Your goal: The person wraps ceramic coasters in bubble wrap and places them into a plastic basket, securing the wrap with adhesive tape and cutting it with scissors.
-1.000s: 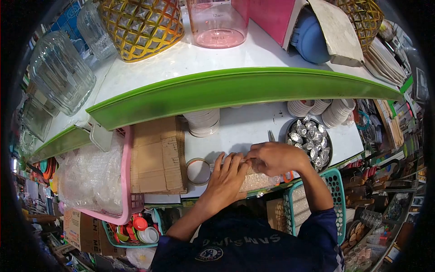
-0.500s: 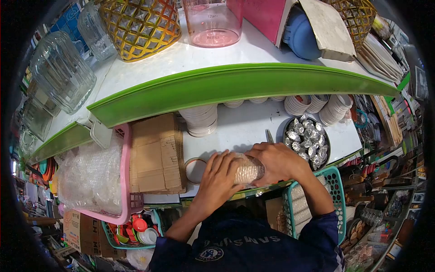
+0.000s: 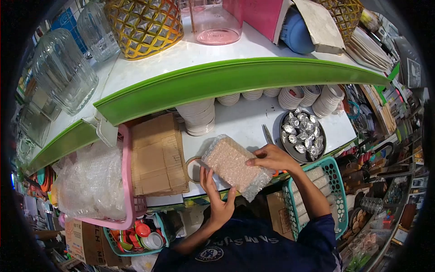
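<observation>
Your right hand [image 3: 273,158] pinches a bubble-wrapped parcel [image 3: 233,165] by its right side, thumb on top, over the near edge of the white table [image 3: 242,115]. Its long axis slants from far left to near right; your left hand [image 3: 219,207], fingers spread and ungripping, lies just beside its near-left side, contact unclear.

Bright centre, black corners, curved fisheye distortion.

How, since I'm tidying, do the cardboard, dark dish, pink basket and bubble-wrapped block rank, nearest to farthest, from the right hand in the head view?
1. Bubble-wrapped block: touching the right hand
2. Dark dish: to its right
3. Cardboard: left of the block
4. Pink basket: left of the cardboard
</observation>
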{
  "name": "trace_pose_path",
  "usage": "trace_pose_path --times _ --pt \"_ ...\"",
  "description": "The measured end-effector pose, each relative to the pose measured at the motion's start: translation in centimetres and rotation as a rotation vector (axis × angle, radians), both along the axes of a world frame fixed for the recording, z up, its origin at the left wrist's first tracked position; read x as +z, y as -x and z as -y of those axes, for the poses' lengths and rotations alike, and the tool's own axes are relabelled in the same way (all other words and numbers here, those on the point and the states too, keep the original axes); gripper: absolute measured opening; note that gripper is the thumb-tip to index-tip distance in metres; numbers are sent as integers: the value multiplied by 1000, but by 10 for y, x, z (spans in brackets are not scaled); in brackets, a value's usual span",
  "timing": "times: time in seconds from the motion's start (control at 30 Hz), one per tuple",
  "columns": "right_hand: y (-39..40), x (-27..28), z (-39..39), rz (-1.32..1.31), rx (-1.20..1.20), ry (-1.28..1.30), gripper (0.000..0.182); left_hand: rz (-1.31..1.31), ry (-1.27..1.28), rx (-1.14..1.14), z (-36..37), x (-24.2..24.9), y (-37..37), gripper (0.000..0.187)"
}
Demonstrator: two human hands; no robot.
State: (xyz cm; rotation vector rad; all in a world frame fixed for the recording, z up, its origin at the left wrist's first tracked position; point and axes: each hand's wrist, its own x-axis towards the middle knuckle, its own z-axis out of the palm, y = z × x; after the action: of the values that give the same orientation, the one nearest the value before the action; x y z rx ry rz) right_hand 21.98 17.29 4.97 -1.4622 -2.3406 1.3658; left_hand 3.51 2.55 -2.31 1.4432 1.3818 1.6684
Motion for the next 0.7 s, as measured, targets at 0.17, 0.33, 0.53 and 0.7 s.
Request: trace_pose_path --times 0.17,0.33,0.53,0.7 --pt "-4 -23 26 -89 -184 79 61 409 156 -238 10 6 3 93" --pt "-3 -10 71 -323 -382 138 49 535 237 -388 14 12 14 100" --pt "-3 -13 123 -416 -530 176 48 629 376 -586 19 21 26 105" --pt "1 -37 172 -576 -658 186 48 490 390 -750 29 4 29 106"
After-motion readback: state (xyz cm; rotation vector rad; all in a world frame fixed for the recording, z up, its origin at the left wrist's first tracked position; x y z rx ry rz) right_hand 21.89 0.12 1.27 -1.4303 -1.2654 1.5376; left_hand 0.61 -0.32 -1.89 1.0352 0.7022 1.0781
